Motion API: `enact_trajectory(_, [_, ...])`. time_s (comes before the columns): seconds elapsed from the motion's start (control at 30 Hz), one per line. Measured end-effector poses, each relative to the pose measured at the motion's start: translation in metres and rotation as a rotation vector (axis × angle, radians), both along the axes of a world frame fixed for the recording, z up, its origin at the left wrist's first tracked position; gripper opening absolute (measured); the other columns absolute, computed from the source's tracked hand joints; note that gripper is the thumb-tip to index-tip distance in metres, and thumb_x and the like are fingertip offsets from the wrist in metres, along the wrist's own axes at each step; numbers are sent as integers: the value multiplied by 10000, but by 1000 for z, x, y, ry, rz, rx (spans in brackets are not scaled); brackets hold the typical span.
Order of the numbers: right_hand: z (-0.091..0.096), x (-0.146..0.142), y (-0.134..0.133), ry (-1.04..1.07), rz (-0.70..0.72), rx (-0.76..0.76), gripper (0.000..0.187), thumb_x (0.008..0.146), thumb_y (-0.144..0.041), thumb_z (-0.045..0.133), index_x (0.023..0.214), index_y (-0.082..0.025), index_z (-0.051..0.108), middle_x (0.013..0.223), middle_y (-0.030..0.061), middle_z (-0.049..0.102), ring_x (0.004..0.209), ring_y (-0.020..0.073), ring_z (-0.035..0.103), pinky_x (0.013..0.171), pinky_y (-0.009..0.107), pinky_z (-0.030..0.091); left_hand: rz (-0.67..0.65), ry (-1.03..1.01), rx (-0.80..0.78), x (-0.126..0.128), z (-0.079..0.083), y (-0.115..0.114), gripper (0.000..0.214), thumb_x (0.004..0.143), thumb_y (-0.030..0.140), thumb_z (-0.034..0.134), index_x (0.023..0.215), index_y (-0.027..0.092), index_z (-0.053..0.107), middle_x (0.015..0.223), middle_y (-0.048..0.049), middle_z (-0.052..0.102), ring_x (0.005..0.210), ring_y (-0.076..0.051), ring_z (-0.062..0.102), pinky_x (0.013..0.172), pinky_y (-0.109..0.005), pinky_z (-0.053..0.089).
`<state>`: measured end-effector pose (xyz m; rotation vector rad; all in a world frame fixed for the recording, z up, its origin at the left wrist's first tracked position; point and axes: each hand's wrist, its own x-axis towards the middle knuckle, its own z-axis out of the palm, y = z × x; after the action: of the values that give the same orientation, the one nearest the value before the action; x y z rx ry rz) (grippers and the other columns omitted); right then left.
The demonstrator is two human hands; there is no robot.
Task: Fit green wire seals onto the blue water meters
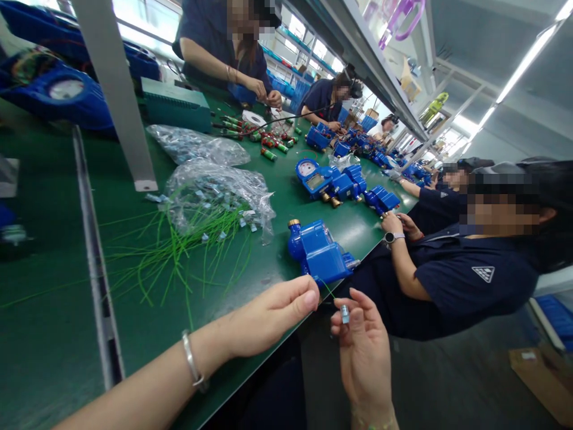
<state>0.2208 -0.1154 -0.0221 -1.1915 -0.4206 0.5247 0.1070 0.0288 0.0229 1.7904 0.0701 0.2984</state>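
My right hand (364,352) pinches a small light-blue seal tag (344,314) between thumb and fingers. From the tag a thin green wire (329,289) runs up toward my left hand (290,304) and the blue water meter (324,251). My left hand is closed at the table edge, just in front of that meter; its fingertips are turned away, so what they grip is hidden. The meter lies on the green table with a brass threaded end at its upper left. To its left, a loose bunch of green wires (174,251) with light-blue tags spills from a clear plastic bag (219,185).
Behind the near meter stand more blue meters (331,179). A second plastic bag (197,145), a teal box (175,104) and several green battery cells (268,154) lie farther back. A metal post (116,89) rises at left. Co-workers sit across and to the right (474,269).
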Motion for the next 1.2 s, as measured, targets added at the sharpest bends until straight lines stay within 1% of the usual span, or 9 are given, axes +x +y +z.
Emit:
enact_trajectory(0.1, [2,-2,3,66,48,86,256,820,-369,617,1004,-202,551,953,47,615,689,93,569,592,217,473,-7,25,110,1,0,-2,308,946,396,304,837,167,478,772,17,461,707,-128,404,650,-230,363])
enact_trajectory(0.23, [1,-4,6,78,94,140,229,797,-354,651,955,-209,568,949,32,625,692,83,559,607,205,460,57,41,111,4,-6,-3,216,933,378,386,885,176,442,680,53,413,611,-108,370,540,-211,317])
enact_trajectory(0.33, [-1,-4,6,59,108,149,224,796,-351,654,950,-212,571,952,30,629,688,82,558,606,208,459,81,66,132,7,-10,-5,189,928,355,412,882,177,457,609,71,399,542,-97,349,482,-209,274])
enact_trajectory(0.43, [-2,-5,6,15,102,140,230,796,-356,651,957,-213,570,959,33,631,689,90,562,603,220,463,133,92,220,9,-10,-7,194,918,323,432,807,174,488,582,69,415,520,-92,358,471,-209,261])
enact_trajectory(0.6, [-4,-8,5,-55,81,110,233,793,-346,654,965,-209,576,964,36,627,702,108,572,600,237,475,212,56,305,10,-8,-12,153,875,265,494,752,174,510,560,71,414,495,-86,356,459,-200,252])
enact_trajectory(0.77, [-9,-11,4,-85,88,85,221,794,-314,660,976,-213,588,950,20,623,714,105,580,623,235,482,185,6,307,10,-5,-15,126,855,174,489,735,178,528,603,65,521,500,-75,401,475,-179,282])
enact_trajectory(0.87, [-11,-11,5,-94,85,81,214,799,-309,656,980,-215,591,949,15,620,706,97,576,629,232,484,167,24,298,10,-4,-14,116,848,159,488,746,179,540,641,60,583,499,-73,433,473,-176,294])
enact_trajectory(1.1, [-13,-11,6,-109,87,83,216,799,-294,658,990,-216,595,965,13,623,715,89,577,641,216,491,167,25,298,10,-6,-13,112,853,173,490,752,180,537,625,63,571,503,-72,451,470,-170,299])
enact_trajectory(1.2, [-14,-12,5,-126,85,72,229,793,-279,664,1002,-219,590,995,18,624,769,101,590,661,216,496,170,19,318,10,-8,-14,124,863,184,476,753,179,532,635,55,569,512,-76,460,484,-177,303])
